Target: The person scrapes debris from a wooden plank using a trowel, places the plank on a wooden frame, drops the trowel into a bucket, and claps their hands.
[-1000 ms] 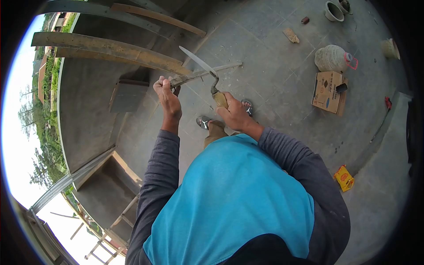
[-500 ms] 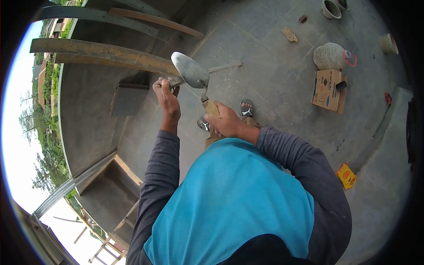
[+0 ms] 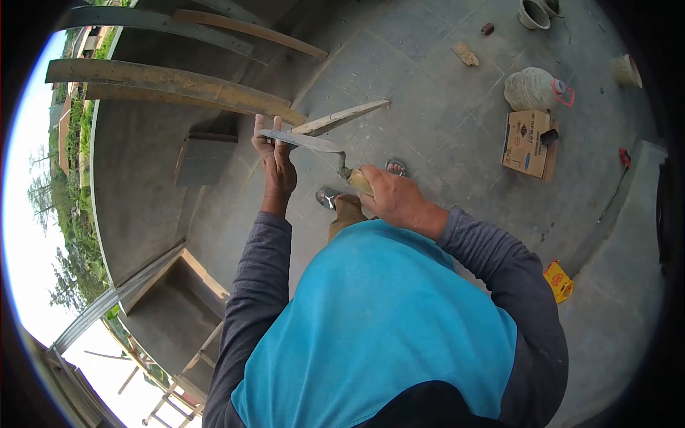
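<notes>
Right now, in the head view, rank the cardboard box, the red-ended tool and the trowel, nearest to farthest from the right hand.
From the right hand:
1. Trowel: held in it, blade pointing left.
2. Cardboard box: floor, to the right.
3. Red-ended tool: beyond the box, far right.

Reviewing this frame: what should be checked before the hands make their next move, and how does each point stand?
1. Right hand closed on the handle of the trowel: ok.
2. Left hand has a firm grip on the wooden strip: cannot tell; the trowel's blade partly covers that spot.
3. Left fingers clear of the blade: not ok; it crosses in front of them in view, though contact is unclear.
4. Blade's faces free of residue: cannot tell; it is seen nearly edge-on.
5. Feet away from the cardboard box and jug: ok; both stand well off to the right.
</notes>
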A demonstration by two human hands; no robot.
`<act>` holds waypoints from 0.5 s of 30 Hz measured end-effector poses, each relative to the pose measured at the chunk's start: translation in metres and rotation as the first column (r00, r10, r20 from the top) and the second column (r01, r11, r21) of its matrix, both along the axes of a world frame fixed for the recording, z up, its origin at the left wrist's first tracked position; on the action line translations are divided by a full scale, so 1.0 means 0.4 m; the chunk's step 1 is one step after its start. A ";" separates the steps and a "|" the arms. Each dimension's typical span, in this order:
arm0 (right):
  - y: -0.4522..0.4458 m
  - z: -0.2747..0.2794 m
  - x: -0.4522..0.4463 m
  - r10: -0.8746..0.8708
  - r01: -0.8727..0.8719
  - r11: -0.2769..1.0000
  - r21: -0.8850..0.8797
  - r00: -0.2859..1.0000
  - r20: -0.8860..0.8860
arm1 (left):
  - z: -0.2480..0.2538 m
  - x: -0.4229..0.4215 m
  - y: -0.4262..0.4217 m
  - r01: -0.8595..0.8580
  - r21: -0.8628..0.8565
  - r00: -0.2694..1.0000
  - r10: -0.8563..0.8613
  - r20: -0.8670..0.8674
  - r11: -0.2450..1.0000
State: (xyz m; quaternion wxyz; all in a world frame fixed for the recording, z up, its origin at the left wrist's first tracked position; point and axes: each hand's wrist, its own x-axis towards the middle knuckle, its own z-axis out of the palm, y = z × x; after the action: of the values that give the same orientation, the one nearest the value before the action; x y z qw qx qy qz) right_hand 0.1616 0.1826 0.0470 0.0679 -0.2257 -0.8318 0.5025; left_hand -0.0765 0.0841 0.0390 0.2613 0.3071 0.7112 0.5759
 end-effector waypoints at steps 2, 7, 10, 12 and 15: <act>0.005 -0.020 0.004 0.030 -0.031 0.999 0.018 0.999 0.033 | -0.015 -0.002 -0.008 0.017 0.004 1.000 -0.017 -0.009 1.000; -0.015 -0.075 0.034 -0.050 0.058 0.998 -0.037 0.982 0.182 | -0.030 -0.022 -0.047 -0.013 0.056 1.000 0.014 -0.017 0.998; -0.037 -0.067 0.066 -0.077 0.080 0.995 -0.054 0.995 0.056 | -0.025 -0.012 -0.073 -0.018 0.032 1.000 0.019 -0.014 0.999; -0.040 -0.084 0.072 -0.025 0.029 0.999 -0.046 0.996 0.082 | -0.017 0.002 -0.059 -0.012 0.023 1.000 0.012 0.008 1.000; -0.005 -0.094 0.066 0.022 -0.021 1.000 -0.010 0.986 0.164 | -0.040 -0.014 -0.078 0.011 0.063 0.998 -0.007 -0.056 0.998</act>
State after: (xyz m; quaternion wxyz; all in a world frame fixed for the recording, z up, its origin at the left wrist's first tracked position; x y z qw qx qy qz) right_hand 0.1878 0.1806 0.0092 -0.0071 -0.2577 -0.8350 0.4862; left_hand -0.0821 0.0531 0.0230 0.2339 0.3344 0.6984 0.5879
